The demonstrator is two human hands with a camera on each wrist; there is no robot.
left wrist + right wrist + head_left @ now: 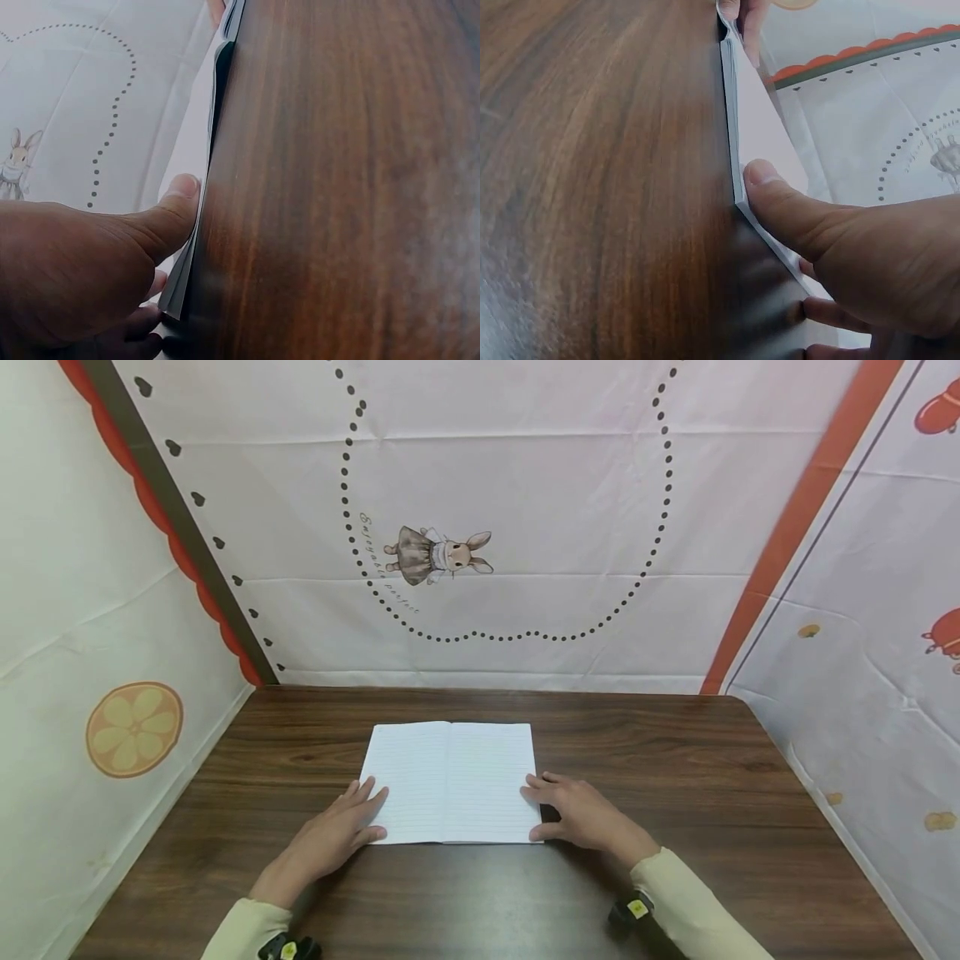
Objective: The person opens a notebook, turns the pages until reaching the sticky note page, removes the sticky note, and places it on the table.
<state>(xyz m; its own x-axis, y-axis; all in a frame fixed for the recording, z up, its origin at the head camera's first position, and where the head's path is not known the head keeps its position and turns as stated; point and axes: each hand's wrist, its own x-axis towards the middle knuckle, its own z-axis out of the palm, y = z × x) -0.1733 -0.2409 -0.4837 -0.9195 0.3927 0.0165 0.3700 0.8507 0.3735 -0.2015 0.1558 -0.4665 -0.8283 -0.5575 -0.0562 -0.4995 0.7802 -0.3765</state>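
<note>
An open notebook (487, 777) with blank lined pages lies flat on the brown wooden table. My left hand (327, 837) rests at the lower left of it, fingers spread, with thumb and fingertips on the left page. At the opposite side my right hand (588, 817) touches the right page's edge, its thumb near the lower corner. The left wrist view has the left thumb (180, 199) lying on the paper, and the leaves fan slightly apart at the corner. Seen from the right wrist, the right thumb (769, 184) presses on the page stack, other fingers beside the edge.
The wood-grain table (675, 752) extends around the notebook on all sides. A white printed cloth (525, 510) with a rabbit figure hangs behind it. Similar cloth panels stand at left (67, 635) and right (862, 710). Dark cameras are strapped at both wrists.
</note>
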